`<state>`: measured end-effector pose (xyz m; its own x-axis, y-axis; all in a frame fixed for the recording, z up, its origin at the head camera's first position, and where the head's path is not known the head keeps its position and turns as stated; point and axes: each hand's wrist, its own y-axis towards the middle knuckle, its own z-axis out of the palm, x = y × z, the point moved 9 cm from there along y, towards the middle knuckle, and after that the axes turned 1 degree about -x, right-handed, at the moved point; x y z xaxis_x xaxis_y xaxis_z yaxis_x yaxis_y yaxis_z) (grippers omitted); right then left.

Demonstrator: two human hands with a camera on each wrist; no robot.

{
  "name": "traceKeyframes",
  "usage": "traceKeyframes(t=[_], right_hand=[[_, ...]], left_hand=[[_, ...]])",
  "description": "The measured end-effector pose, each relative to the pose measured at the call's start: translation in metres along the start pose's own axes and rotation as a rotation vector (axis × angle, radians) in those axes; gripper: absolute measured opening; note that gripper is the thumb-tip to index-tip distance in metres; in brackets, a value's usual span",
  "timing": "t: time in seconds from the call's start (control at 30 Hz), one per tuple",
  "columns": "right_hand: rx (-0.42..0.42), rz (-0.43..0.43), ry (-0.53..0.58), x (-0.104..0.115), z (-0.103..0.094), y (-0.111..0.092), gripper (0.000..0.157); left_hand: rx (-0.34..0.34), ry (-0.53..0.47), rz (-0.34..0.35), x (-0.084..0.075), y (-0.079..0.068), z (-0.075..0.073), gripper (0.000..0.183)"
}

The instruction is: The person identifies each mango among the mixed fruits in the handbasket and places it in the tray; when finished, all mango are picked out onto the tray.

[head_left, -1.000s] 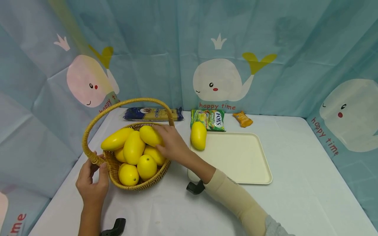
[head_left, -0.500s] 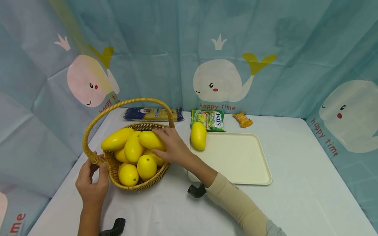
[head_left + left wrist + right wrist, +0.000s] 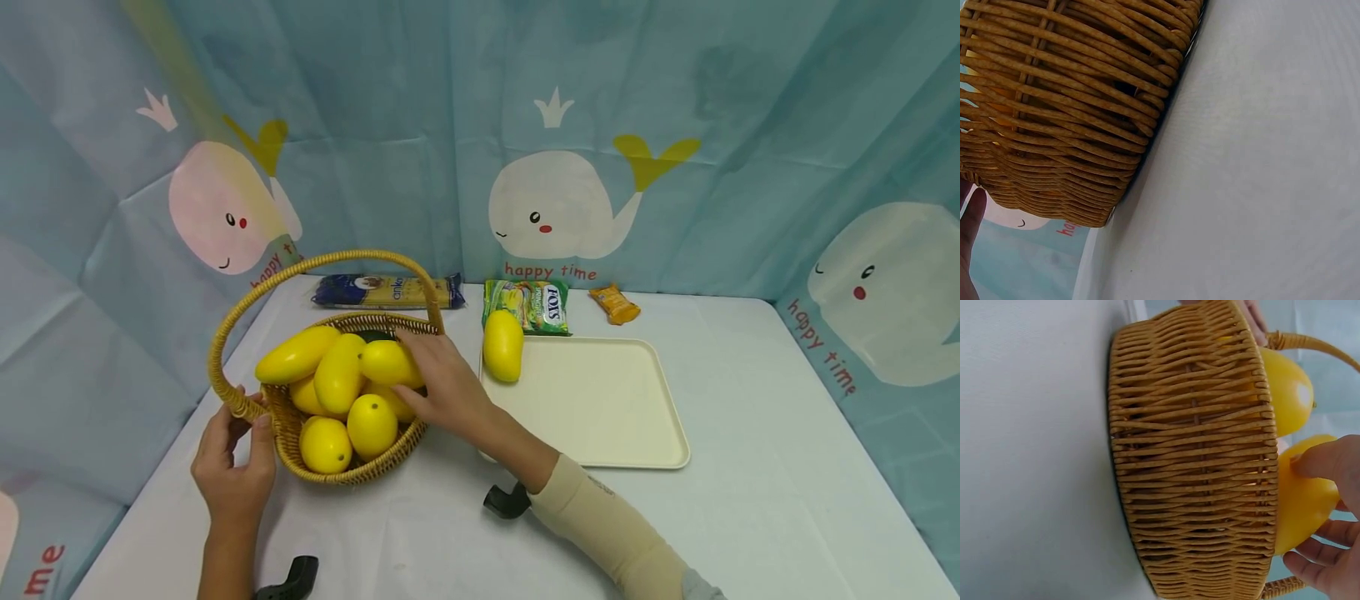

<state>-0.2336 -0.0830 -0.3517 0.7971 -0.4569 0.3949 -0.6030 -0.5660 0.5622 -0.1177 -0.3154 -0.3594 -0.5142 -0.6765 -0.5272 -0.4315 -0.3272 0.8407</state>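
Observation:
A wicker basket (image 3: 352, 477) with a tall arched handle (image 3: 360, 253) stands on the left of the table, filled with several yellow mangoes. At its left side my left hand (image 3: 236, 471) holds the rim where the handle joins, thumb in front. My right hand (image 3: 450, 383) grips a mango (image 3: 388, 362) on top of the pile, near the basket's right edge. The right wrist view shows the thumb and fingers around that mango (image 3: 1307, 503). Behind it a bit of something dark green (image 3: 375, 336) peeks out, mostly hidden. The left wrist view mainly shows the basket's woven side (image 3: 1066, 106).
Right of the basket lies a cream tray (image 3: 600, 417), with one mango (image 3: 502, 346) at its back left corner. Along the back are a blue and yellow packet (image 3: 390, 292), a green Fox's candy bag (image 3: 536, 304) and a small orange packet (image 3: 615, 304). A printed curtain surrounds the table.
My right hand has drawn the top mango slightly right and towards me, turning it. The dark green thing behind it now shows more. My left hand stays on the basket.

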Motion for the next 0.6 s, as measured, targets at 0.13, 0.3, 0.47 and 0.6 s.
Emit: traceKeyframes(t=[0.13,0.3,0.47,0.6], right_hand=[[-0.033,-0.014,0.007,0.001,-0.004,-0.005,0.063],[-0.041,-0.023,0.016,0.001,-0.011,-0.009,0.060],[-0.064,-0.035,0.061,0.002,-0.021,-0.013,0.059],[-0.073,-0.043,0.069,0.002,-0.028,-0.017,0.059]], left_hand=[[0.002,0.000,-0.005,-0.002,0.000,0.000,0.037],[0.002,0.002,-0.011,-0.004,0.001,0.000,0.037],[0.007,0.011,-0.016,-0.005,0.001,0.000,0.037],[0.007,0.016,-0.022,-0.006,0.001,0.000,0.037]])
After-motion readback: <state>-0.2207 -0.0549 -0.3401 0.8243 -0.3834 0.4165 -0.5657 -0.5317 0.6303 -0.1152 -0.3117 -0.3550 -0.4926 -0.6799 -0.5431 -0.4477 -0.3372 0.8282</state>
